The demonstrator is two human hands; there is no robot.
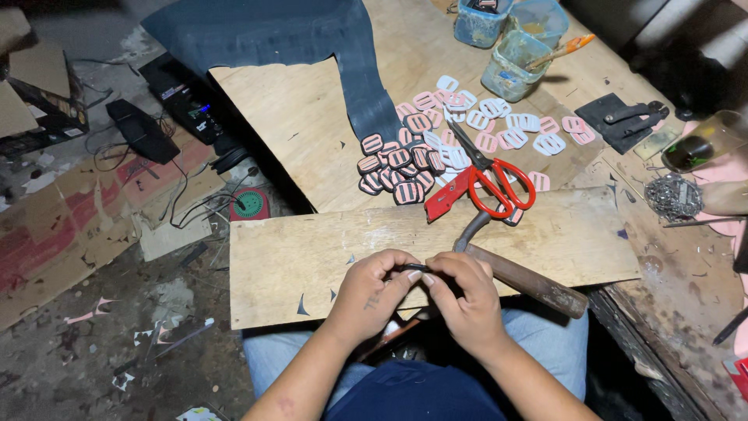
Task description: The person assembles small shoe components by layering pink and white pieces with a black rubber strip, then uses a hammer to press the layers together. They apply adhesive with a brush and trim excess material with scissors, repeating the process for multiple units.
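Here, dark piece (414,268) pinched between both grips.

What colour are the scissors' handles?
Red, on the scissors; head view shows it best.

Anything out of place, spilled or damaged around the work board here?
Small dark offcuts lie scattered on the wooden board, and paper scraps litter the floor. The hammer lies slantwise, its handle overhanging the board's near edge. Both hands pinch a small dark piece.

Rough wooden board (312,257), glossy red-handled scissors (499,183)
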